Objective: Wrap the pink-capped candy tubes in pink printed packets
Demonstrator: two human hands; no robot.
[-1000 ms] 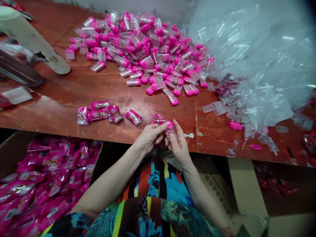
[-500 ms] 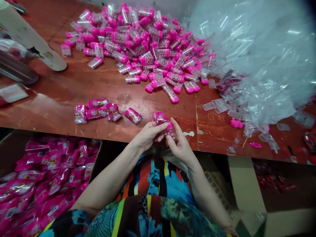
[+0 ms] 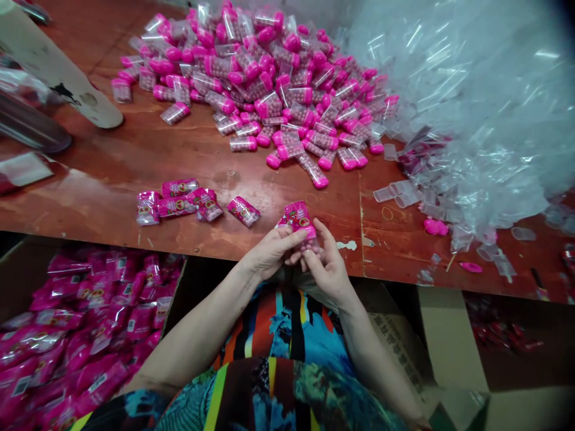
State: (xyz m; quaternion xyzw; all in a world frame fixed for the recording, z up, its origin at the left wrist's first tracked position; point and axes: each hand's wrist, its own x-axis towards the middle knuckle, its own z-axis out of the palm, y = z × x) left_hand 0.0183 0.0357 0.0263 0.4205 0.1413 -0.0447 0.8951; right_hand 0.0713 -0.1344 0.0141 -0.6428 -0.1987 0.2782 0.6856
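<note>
"What's on the left?"

"Shiny pink packs point(image 3: 176, 205) lie in a bunch on the table point(image 3: 108, 191), and a lone pack point(image 3: 243, 211) lies nearer the left hand point(image 3: 275, 247)."

"What does that hand hold?"

"It pinches a pink printed wrapper point(image 3: 297, 213), with its thumb by the pink top of a bottle point(image 3: 311, 243). I can't tell if the wrapper is over the top."

"And the right hand point(image 3: 330, 266)?"

"It grips the bottle near the table's front edge. I think a soft grip works best: hold the bottle still, and keep the wrapper flat so it doesn't crease"
</note>
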